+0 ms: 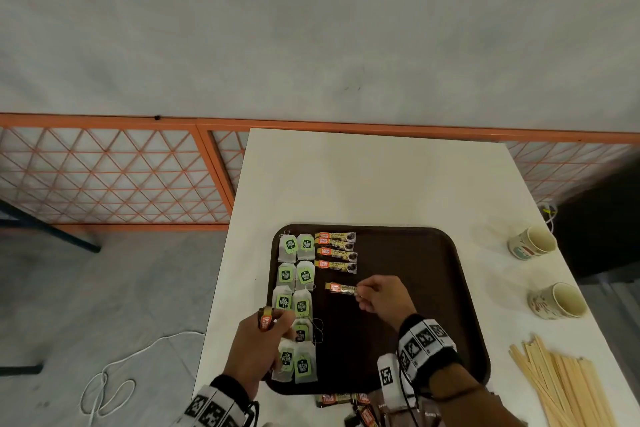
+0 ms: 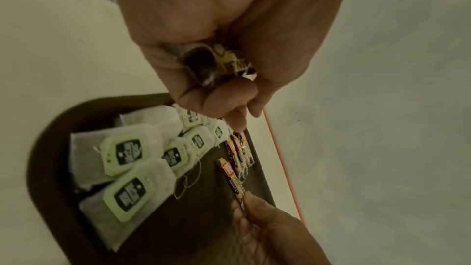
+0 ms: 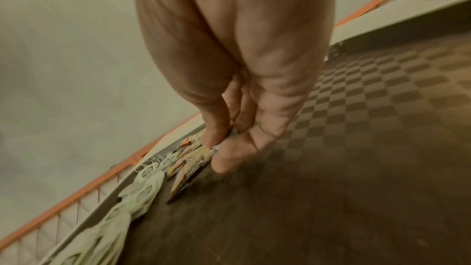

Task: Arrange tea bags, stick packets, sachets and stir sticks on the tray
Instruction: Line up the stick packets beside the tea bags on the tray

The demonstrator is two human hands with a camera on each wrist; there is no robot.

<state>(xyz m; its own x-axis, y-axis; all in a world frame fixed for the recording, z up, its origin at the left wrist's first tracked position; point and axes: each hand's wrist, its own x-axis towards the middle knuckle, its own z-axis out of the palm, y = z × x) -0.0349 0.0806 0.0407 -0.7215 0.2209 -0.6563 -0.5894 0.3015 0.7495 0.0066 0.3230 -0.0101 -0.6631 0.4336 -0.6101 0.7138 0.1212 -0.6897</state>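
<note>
A dark brown tray (image 1: 415,253) lies on the white table. Two columns of white tea bags (image 1: 298,302) with green tags fill its left side. Beside them at the top sits a stack of orange-and-gold stick packets (image 1: 336,251). My right hand (image 1: 360,293) pinches the right end of one more stick packet (image 1: 339,288) just below that stack, low over the tray floor; the pinch also shows in the left wrist view on the packet (image 2: 234,182). My left hand (image 1: 273,322) hovers over the tea bags and grips a bundle of stick packets (image 2: 224,63).
Several wooden stir sticks (image 1: 568,388) lie at the table's right front. Two paper cups (image 1: 533,241) (image 1: 557,300) stand along the right edge. More packets (image 1: 346,400) lie in front of the tray. An orange lattice fence (image 1: 114,170) runs behind the table.
</note>
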